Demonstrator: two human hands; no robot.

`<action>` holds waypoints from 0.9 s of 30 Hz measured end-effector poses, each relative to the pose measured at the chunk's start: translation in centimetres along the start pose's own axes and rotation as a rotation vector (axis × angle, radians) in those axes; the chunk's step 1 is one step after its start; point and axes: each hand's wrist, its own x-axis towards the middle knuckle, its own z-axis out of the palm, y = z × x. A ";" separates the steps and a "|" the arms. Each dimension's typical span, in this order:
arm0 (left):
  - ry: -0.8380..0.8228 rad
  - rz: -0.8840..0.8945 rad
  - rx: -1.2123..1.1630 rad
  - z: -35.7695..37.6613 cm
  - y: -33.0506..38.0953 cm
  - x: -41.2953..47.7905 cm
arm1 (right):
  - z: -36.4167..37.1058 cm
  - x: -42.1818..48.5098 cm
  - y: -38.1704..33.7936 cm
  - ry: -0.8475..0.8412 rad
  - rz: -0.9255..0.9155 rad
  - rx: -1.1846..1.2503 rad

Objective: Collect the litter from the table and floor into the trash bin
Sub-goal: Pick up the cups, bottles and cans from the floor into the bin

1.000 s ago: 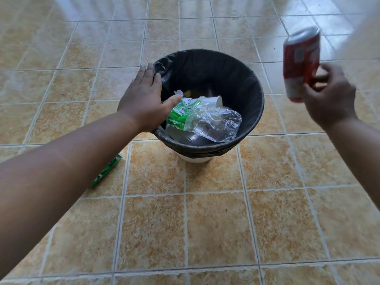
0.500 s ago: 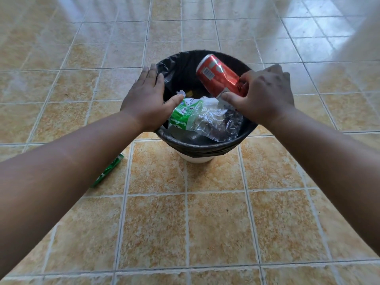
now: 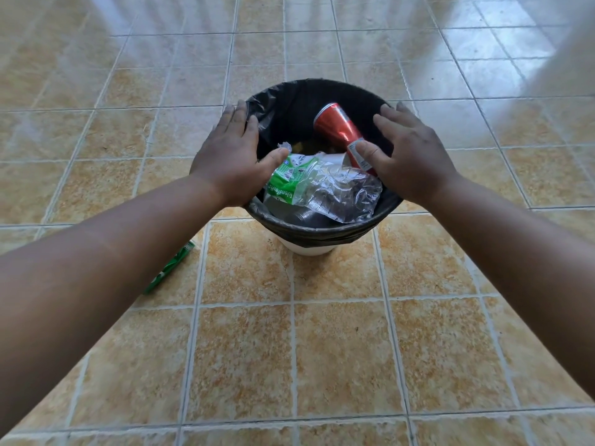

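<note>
A white trash bin lined with a black bag (image 3: 322, 235) stands on the tiled floor. Inside lie a crushed clear plastic bottle with a green label (image 3: 331, 188) and a red drink can (image 3: 336, 123), which leans against the far right wall. My left hand (image 3: 230, 152) grips the left rim, with its fingers outside and its thumb inside against the bottle's label. My right hand (image 3: 415, 152) hovers over the right rim with its fingers spread. Its thumb rests on the can's lower end. A green wrapper (image 3: 170, 267) lies on the floor left of the bin, partly hidden by my left forearm.
Glossy beige tiles (image 3: 338, 349) surround the bin on all sides. A pale blurred surface (image 3: 576, 43) shows at the top right corner. More litter sits deeper in the bin, under the bottle.
My right hand brought the red can from the upper right into the bin and let go of it, then opened over the right rim. My left hand stayed on the left rim.
</note>
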 end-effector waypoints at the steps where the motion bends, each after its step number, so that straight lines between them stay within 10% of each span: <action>1: 0.001 0.003 -0.001 0.0 0.0 0.0 | 0.0 0.1 0.0 -0.011 0.001 0.002; 21: 0.225 -0.092 -0.312 0.4 -5.9 -0.3 | 0.4 0.3 0.3 -0.050 -0.008 -0.039; 27: -0.135 -0.357 0.012 5.6 -13.9 -3.2 | 0.6 0.4 0.3 -0.033 -0.003 -0.040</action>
